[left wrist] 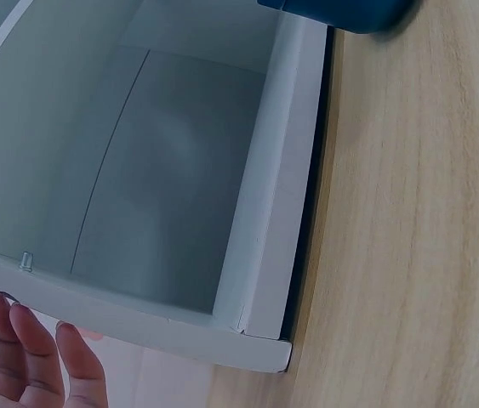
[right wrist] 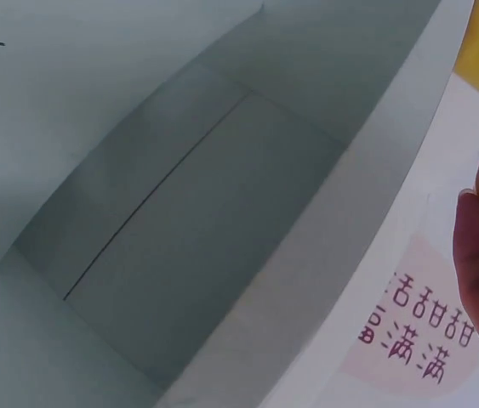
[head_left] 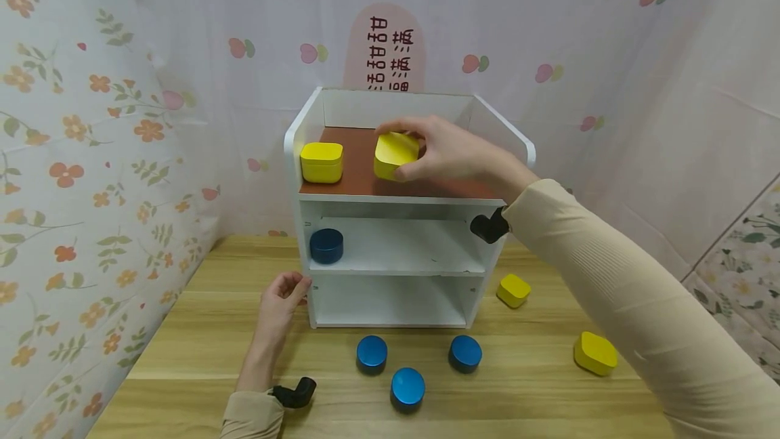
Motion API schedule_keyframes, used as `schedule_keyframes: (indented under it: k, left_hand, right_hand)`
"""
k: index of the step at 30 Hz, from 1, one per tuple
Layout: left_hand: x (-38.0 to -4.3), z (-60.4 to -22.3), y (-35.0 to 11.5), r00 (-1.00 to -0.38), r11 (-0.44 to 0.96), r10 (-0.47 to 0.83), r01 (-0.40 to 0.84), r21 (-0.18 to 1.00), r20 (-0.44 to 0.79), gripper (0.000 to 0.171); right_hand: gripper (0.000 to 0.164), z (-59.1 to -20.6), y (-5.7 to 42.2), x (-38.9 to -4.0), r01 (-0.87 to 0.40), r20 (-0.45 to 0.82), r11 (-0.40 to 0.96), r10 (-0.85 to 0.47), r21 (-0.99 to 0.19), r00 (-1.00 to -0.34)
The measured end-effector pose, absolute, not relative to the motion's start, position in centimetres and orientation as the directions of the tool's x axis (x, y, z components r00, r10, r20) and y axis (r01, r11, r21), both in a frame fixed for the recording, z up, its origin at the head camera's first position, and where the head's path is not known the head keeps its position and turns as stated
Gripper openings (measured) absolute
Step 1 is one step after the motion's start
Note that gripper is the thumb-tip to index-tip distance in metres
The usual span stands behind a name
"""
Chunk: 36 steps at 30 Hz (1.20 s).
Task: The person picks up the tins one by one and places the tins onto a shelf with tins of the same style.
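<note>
Right hand (head_left: 435, 148) pinches a yellow box (head_left: 395, 154) over the top deck (head_left: 358, 161) of the white shelf unit (head_left: 390, 200); whether its underside touches the deck cannot be told, and the right wrist view crops it. Left hand (head_left: 282, 300), fingers relaxed, at the unit's left side, thumb outside the left wrist view. Second yellow box (head_left: 321, 163) at the unit's upper left corner

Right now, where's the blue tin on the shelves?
In the head view, the blue tin sits at the left end of the middle shelf, beneath a yellow box, near your left hand.
</note>
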<state>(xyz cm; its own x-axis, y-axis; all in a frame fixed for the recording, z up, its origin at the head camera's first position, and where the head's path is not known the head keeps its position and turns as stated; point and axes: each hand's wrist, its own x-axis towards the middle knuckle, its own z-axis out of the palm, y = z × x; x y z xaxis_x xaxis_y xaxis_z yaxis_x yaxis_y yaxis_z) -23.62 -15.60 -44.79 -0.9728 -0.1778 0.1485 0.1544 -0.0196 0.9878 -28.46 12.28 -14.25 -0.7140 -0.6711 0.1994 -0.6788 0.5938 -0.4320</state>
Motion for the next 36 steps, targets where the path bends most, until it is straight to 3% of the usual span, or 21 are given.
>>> schedule_keyframes:
  k: [36]
  left_hand:
    - [-23.5,-44.8,-15.7,-0.974,-0.012,-0.174,0.153,0.988,0.148,0.029]
  right_hand:
    - [0.061,-14.1,9.8,-31.5,-0.596,-0.028,0.630,-0.699,-0.498,-0.715]
